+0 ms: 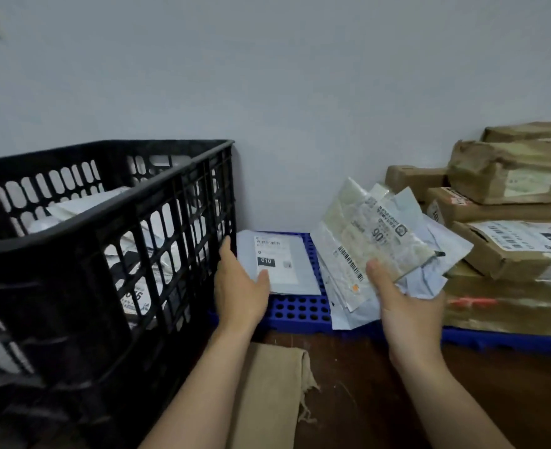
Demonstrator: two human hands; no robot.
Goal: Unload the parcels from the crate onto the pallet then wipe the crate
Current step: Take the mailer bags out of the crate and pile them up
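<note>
The black crate (pixel 105 254) is running off the left and bottom edges, its wall screening most of the parcels (pixel 83 205) inside. The right hand (pixel 407 306) is hiding its fingers under a bundle of mailers (pixel 377 241) — label print blurring beyond reading — while brown boxes (pixel 507 247) are being cropped at the right edge.

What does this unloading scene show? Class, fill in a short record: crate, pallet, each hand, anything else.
Crate: black crate, parcels inside
Pallet: blue pallet, beside crate
Left hand: left hand open, thumb touching flat grey parcel on pallet
Right hand: right hand grips bundle of mailers
Other: brown boxes stacked at right; beige cloth on floor
</note>
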